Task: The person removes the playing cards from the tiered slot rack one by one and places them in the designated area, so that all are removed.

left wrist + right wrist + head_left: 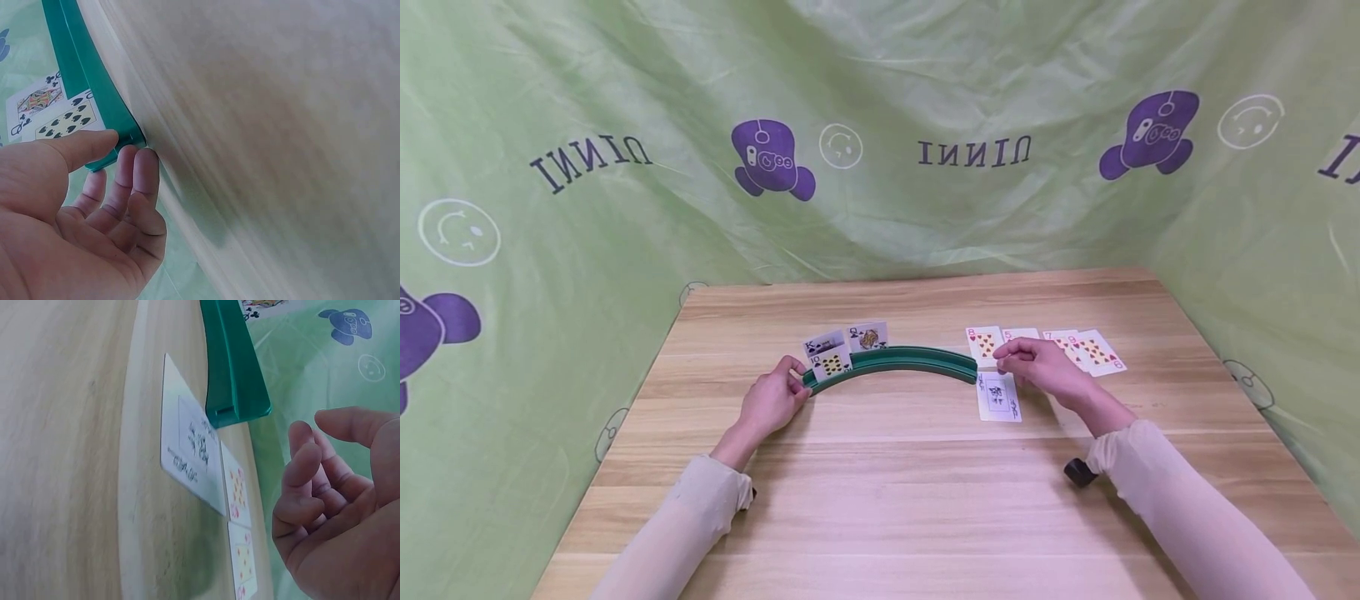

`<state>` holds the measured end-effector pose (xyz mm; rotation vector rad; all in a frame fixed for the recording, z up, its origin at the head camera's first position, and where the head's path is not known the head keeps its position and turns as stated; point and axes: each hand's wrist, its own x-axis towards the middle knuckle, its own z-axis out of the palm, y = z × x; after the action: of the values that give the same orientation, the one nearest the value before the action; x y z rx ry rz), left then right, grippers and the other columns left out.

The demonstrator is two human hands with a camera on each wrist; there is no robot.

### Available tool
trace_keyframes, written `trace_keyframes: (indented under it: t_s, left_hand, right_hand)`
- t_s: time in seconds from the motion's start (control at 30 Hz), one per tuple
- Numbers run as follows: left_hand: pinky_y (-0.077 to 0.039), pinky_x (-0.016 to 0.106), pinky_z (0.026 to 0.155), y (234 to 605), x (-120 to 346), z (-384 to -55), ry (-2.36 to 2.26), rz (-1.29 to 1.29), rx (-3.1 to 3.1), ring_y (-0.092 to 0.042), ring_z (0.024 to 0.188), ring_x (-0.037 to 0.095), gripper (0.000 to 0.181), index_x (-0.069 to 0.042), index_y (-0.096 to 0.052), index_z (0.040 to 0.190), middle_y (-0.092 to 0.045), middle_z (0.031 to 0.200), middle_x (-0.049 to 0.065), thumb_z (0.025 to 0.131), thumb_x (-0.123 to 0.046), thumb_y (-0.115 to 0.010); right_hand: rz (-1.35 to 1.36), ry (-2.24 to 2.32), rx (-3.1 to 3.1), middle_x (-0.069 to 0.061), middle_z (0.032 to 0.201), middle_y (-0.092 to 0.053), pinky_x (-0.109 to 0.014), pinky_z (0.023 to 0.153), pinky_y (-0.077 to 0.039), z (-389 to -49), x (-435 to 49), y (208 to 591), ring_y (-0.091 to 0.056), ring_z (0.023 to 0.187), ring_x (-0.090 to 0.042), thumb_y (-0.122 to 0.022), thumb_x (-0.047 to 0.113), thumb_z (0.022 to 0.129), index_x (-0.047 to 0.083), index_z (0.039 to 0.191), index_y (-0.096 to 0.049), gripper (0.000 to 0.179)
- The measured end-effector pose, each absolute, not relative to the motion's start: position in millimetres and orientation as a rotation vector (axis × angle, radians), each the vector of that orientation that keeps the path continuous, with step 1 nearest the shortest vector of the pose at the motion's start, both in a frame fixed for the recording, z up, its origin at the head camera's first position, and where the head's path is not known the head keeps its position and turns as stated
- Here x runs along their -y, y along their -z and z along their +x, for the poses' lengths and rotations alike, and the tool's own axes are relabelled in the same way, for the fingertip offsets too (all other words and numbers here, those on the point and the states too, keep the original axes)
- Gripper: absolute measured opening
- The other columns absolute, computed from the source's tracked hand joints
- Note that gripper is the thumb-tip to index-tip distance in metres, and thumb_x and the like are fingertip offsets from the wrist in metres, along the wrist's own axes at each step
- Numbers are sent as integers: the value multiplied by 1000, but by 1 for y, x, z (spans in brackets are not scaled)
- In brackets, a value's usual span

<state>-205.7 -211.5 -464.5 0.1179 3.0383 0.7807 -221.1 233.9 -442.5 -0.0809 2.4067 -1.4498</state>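
Note:
A curved green card holder lies on the table. My left hand pinches its left end, the thumb on top and fingertips at the underside. At that end stand a king, a ten of spades and a queen of clubs. Close to the holder's right end, my right hand hovers with loosely bent fingers and nothing between them, as the right wrist view shows. A joker lies flat by that end. Behind it lies an eight of hearts.
Partly behind the right hand lie a five, a red seven and another heart card. Green printed cloth surrounds the wooden table at the back and sides. A dark object sits at the right cuff.

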Motion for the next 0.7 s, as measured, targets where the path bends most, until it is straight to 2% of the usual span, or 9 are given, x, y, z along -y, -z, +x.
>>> trace_keyframes:
  t_s: [0.3, 0.5, 0.7]
  left_hand:
    - [-48, 36, 71, 465, 211, -206, -785, 124, -3039, -66, 78, 19, 30, -13, -55, 112, -76, 92, 5, 89, -19, -72]
    - [-48, 36, 72, 465, 212, -207, -790, 116, -3036, -67, 79, 20, 30, -13, -55, 112, -76, 93, 5, 89, -18, -72]
    - [-48, 36, 72, 465, 211, -206, -786, 116, -3038, -67, 79, 20, 30, -13, -55, 112, -76, 94, 5, 89, -18, -72]
  right_hand:
    - [-122, 1484, -2395, -19, 111, -69, -27, 57, -39, -226, -221, 437, -52, 71, -13, -60, 19, 97, 4, 125, -60, 32]
    - [-168, 1505, -2407, -22, 112, -69, -25, 57, -39, -231, -213, 437, -55, 72, -15, -58, 16, 98, 4, 123, -60, 29]
    - [-181, 1538, -2391, -18, 111, -71, -24, 62, -41, -233, -201, 433, -55, 71, -13, -59, 18, 98, 6, 122, -61, 27]
